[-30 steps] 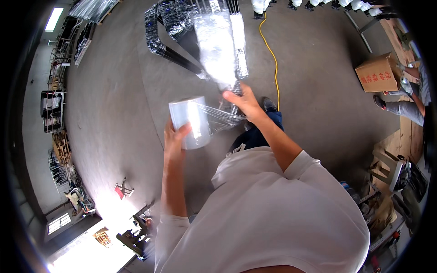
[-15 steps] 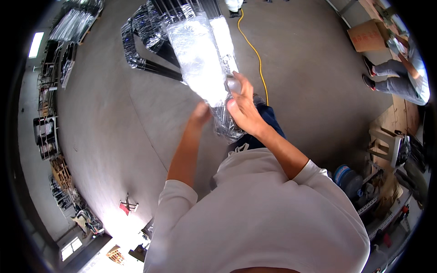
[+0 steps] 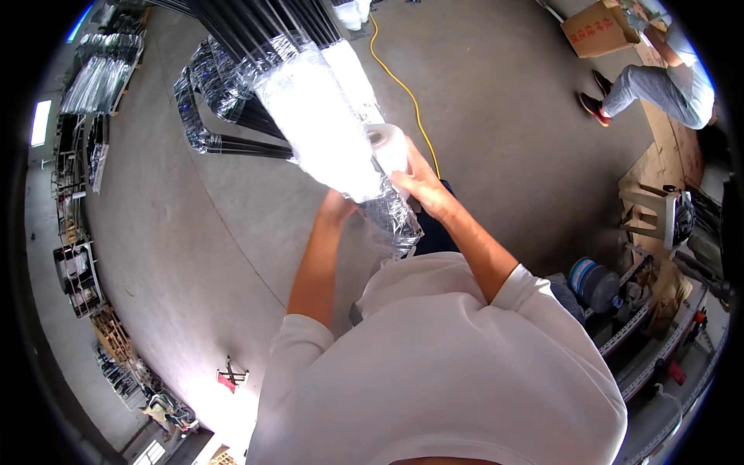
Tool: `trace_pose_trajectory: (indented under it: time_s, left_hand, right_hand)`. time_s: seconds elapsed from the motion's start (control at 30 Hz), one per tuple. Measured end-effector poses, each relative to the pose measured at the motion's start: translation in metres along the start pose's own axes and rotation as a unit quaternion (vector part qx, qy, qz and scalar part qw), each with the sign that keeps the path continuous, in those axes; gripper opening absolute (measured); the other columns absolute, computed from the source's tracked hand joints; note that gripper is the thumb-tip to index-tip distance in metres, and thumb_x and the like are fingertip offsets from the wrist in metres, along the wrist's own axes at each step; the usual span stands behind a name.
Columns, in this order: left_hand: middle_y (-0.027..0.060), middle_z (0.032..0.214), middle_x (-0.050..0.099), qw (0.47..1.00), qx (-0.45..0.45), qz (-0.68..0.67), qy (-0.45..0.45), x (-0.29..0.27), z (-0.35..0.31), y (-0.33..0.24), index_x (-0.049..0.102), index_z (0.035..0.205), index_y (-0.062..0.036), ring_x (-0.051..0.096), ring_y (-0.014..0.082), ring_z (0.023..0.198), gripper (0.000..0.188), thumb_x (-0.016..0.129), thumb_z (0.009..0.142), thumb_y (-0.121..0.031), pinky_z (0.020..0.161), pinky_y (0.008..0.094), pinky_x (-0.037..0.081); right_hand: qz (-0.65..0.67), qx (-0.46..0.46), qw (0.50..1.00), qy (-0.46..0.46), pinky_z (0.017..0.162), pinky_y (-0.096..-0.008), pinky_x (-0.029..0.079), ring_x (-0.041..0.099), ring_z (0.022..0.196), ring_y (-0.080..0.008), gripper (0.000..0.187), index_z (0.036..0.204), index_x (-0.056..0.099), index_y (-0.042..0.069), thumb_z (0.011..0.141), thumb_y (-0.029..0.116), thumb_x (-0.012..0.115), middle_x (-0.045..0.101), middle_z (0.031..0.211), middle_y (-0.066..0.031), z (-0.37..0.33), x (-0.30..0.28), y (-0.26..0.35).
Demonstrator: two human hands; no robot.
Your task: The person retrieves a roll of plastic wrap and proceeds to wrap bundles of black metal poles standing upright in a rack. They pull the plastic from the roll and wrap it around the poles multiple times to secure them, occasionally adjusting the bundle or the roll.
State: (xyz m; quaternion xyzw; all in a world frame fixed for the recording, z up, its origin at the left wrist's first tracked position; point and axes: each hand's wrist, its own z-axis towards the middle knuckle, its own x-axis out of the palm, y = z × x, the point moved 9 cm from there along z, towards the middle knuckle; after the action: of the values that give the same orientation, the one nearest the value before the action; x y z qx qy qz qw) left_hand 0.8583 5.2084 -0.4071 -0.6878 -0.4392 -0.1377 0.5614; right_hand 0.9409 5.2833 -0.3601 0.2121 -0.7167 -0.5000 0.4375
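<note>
In front of me is a bundle of black tubes (image 3: 240, 27), its near part covered by a bright white film-wrapped packet (image 3: 314, 112). Crumpled clear film (image 3: 391, 217) covers the bundle's near end, close to my body. My right hand (image 3: 428, 190) is closed round a roll of clear stretch film (image 3: 394, 147), held against the packet's right side. My left hand (image 3: 335, 206) is at the packet's lower left edge, its fingers hidden behind it. To the left, bent black tubes (image 3: 194, 124) wrapped in film stick out from the bundle.
A yellow cable (image 3: 409, 89) runs over the floor beyond my right hand. At the right are a seated person (image 3: 651, 89), a cardboard box (image 3: 593, 32), a stool (image 3: 652, 217) and a blue water bottle (image 3: 595, 283). Wrapped goods (image 3: 101, 81) line the left wall.
The roll now shows plainly in my right hand, beside the packet. My left hand remains at the packet's lower left. The view has shifted, with the bundle now further left.
</note>
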Motion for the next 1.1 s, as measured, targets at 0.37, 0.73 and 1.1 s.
trace_pose_trajectory:
  time_s: [0.37, 0.73, 1.1]
  left_hand:
    - [0.0109, 0.103, 0.055, 0.970, 0.121, 0.129, -0.169, 0.005, -0.068, -0.014, 0.046, 0.114, 0.0041, 0.054, 0.0184, 0.093, 0.039, 0.051, 0.080, -0.014, 0.079, 0.0292, 0.044]
    - [0.0119, 0.108, 0.051, 0.983, 0.081, 0.146, -0.081, 0.036, -0.047, -0.049, 0.037, 0.119, 0.0062, 0.050, 0.0218, 0.100, 0.061, 0.063, 0.069, -0.018, 0.089, 0.0320, 0.036]
    - [0.0117, 0.113, 0.048, 0.911, 0.150, 0.313, -0.222, 0.027, -0.068, -0.048, 0.041, 0.119, -0.0004, 0.050, 0.0217, 0.096, 0.058, 0.068, 0.072, -0.021, 0.085, 0.0331, 0.039]
  right_hand:
    - [-0.231, -0.029, 0.965, -0.119, 0.085, -0.0336, 0.041, 0.053, 0.097, -0.0259, 0.071, 0.112, 0.036, 0.000, 0.059, 0.030, 0.074, 0.052, 0.102, -0.0193, -0.005, -0.006, 0.016]
    - [-0.253, 0.024, 0.965, -0.061, 0.086, -0.0345, 0.041, 0.053, 0.099, -0.0246, 0.069, 0.113, 0.042, -0.001, 0.061, 0.032, 0.073, 0.054, 0.101, -0.0170, -0.023, -0.047, 0.040]
    - [-0.089, 0.084, 0.991, 0.045, 0.089, -0.0312, 0.037, 0.047, 0.102, -0.0199, 0.076, 0.118, 0.038, -0.003, 0.061, 0.034, 0.072, 0.050, 0.107, -0.0126, -0.074, 0.007, 0.071]
